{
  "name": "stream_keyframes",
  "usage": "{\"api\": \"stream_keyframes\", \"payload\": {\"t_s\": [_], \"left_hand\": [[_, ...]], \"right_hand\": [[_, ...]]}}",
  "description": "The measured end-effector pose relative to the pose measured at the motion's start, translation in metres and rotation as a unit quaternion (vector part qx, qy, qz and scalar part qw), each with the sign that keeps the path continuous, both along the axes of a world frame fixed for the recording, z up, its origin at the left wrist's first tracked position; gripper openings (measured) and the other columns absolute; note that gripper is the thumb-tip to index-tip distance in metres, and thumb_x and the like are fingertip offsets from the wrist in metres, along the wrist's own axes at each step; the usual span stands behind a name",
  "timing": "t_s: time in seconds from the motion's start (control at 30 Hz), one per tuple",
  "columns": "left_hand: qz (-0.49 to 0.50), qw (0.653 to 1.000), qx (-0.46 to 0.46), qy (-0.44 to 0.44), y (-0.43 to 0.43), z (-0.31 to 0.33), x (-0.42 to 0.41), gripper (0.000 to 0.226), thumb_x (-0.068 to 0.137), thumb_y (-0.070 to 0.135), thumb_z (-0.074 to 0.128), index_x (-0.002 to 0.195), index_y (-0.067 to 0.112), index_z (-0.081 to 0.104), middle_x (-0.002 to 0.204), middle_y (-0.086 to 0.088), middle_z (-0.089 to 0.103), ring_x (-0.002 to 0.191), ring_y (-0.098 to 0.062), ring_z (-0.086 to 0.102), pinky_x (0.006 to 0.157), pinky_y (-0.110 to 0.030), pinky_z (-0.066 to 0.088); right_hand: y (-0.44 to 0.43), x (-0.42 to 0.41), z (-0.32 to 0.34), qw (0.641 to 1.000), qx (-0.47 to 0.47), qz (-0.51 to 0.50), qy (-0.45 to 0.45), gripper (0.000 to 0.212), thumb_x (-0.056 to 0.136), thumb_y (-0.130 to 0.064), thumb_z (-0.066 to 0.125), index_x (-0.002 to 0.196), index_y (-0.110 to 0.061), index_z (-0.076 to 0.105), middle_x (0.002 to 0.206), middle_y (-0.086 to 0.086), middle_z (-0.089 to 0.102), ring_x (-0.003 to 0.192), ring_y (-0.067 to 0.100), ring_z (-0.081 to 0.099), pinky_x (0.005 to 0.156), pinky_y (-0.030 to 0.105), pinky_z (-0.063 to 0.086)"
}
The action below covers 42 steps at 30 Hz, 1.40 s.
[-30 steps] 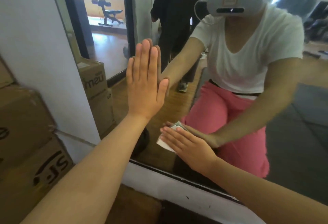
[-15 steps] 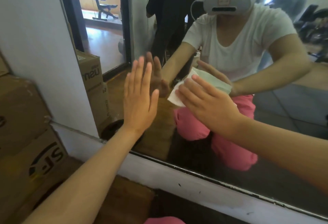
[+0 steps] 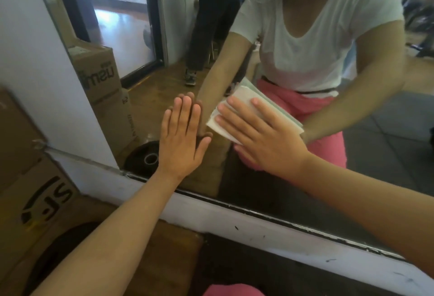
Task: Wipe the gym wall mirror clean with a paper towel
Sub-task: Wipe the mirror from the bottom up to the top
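The wall mirror (image 3: 387,145) fills the upper right of the head view, its dark bottom edge running diagonally above a white ledge. A folded white paper towel (image 3: 225,122) lies flat against the glass near the lower left part of the mirror. My right hand (image 3: 260,138) presses it to the glass with straight, spread fingers. Just to its left, my left hand (image 3: 183,138) rests flat on the mirror, fingers straight and together, close to the right hand's fingertips. The mirror reflects both arms and the towel's back.
Brown cardboard boxes (image 3: 30,178) are stacked at the left against a white wall (image 3: 30,44). A white ledge (image 3: 234,223) runs under the mirror. A wooden surface (image 3: 173,260) lies below it. The glass reflects a dark weight plate (image 3: 145,159), another standing person and a doorway.
My right hand carried the towel up from the mirror's bottom edge, then slid it slightly down and left beside the left hand. The left hand shifted lower on the glass as the view tilted down.
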State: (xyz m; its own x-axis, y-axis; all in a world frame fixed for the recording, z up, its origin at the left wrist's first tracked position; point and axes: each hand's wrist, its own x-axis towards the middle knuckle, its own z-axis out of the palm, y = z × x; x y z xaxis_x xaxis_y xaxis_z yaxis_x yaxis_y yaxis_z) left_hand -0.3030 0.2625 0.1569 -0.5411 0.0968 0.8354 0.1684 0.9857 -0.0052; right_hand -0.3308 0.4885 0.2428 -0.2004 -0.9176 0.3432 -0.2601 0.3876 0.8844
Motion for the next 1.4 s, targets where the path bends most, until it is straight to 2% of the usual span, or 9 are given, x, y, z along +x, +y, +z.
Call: {"api": "stream_keyframes", "payload": {"t_s": [0.3,0.5,0.63,0.7,0.77,0.9,1.03,1.23,1.4], "left_hand": [[0.011,1.0,-0.015,0.002,-0.002,0.001,0.003,0.075,0.105,0.05,0.025,0.154,0.018,-0.022,0.16,0.001,-0.034,0.15,-0.016,-0.023,0.123,-0.035,-0.011],[0.032,0.999,-0.004,-0.001,0.003,0.001,0.004,0.077,0.105,0.048,0.028,0.152,0.02,-0.026,0.162,-0.012,-0.003,0.148,-0.016,-0.028,0.123,-0.035,-0.01],[0.035,0.999,-0.008,0.008,0.005,-0.002,0.001,0.075,0.105,0.048,0.023,0.15,0.021,-0.031,0.156,0.002,-0.04,0.147,-0.016,-0.03,0.122,-0.037,-0.012],[0.035,0.999,-0.01,0.01,0.006,-0.003,-0.001,0.074,0.105,0.048,0.02,0.15,0.021,-0.031,0.153,0.005,-0.043,0.147,-0.016,-0.03,0.122,-0.037,-0.012],[0.042,0.999,-0.011,0.006,0.006,-0.001,0.0,0.072,0.105,0.05,0.017,0.152,0.02,-0.029,0.157,0.002,-0.04,0.146,-0.015,-0.03,0.122,-0.037,-0.012],[0.055,0.998,0.007,-0.008,0.009,0.004,0.005,0.068,0.105,0.051,0.016,0.153,0.006,0.001,0.157,-0.017,-0.005,0.147,-0.013,-0.029,0.123,-0.036,-0.011],[0.077,0.997,-0.003,-0.016,0.013,0.004,0.008,0.065,0.105,0.046,0.018,0.152,0.004,0.002,0.156,-0.022,-0.003,0.147,-0.017,-0.03,0.123,-0.04,-0.009],[0.06,0.996,0.052,-0.034,0.033,0.006,0.027,0.076,0.101,0.031,0.045,0.155,-0.002,0.004,0.161,-0.026,0.003,0.151,-0.025,-0.012,0.124,-0.044,-0.002],[-0.063,0.991,-0.106,-0.051,0.077,-0.018,0.043,0.076,0.099,0.029,0.042,0.159,0.012,-0.002,0.166,-0.01,0.0,0.154,-0.019,-0.006,0.125,-0.041,-0.002]], "right_hand": [[0.002,0.006,-0.128,0.993,0.087,-0.017,-0.082,0.09,0.098,-0.039,0.045,0.156,-0.002,-0.012,0.161,0.022,-0.022,0.148,0.038,-0.024,0.119,0.052,-0.02],[0.008,0.012,-0.192,0.984,0.123,-0.025,-0.13,0.101,0.091,-0.037,0.056,0.155,0.002,-0.013,0.159,0.029,-0.023,0.146,0.045,-0.024,0.117,0.055,-0.022],[0.013,0.013,-0.221,0.986,0.134,-0.02,-0.095,0.086,0.09,-0.021,0.042,0.156,-0.001,-0.009,0.161,0.027,-0.02,0.147,0.045,-0.021,0.118,0.055,-0.019],[0.013,0.014,-0.229,0.987,0.135,-0.018,-0.091,0.08,0.087,-0.011,0.028,0.156,-0.001,-0.01,0.161,0.025,-0.019,0.148,0.041,-0.018,0.118,0.054,-0.019],[0.015,0.014,-0.228,0.986,0.139,-0.016,-0.088,0.081,0.085,-0.011,0.026,0.155,-0.001,-0.014,0.161,0.024,-0.021,0.148,0.039,-0.018,0.116,0.055,-0.022],[0.034,0.015,-0.207,0.988,0.123,-0.025,-0.086,0.084,0.085,-0.015,0.027,0.153,-0.001,-0.02,0.159,0.023,-0.029,0.145,0.04,-0.029,0.115,0.054,-0.026],[0.071,0.011,-0.145,0.995,0.028,0.004,-0.095,0.073,0.094,-0.008,0.023,0.156,-0.005,-0.016,0.162,0.014,-0.025,0.149,0.03,-0.026,0.121,0.044,-0.02],[0.106,0.008,-0.05,0.981,-0.125,0.084,-0.12,0.057,0.099,-0.016,0.043,0.155,-0.014,0.032,0.164,0.003,0.024,0.152,0.02,0.018,0.125,0.036,0.003],[0.106,0.011,-0.043,0.98,-0.144,0.069,-0.116,0.063,0.1,-0.026,0.047,0.158,-0.015,0.025,0.164,0.002,0.019,0.15,0.02,0.019,0.124,0.039,0.003]]}}
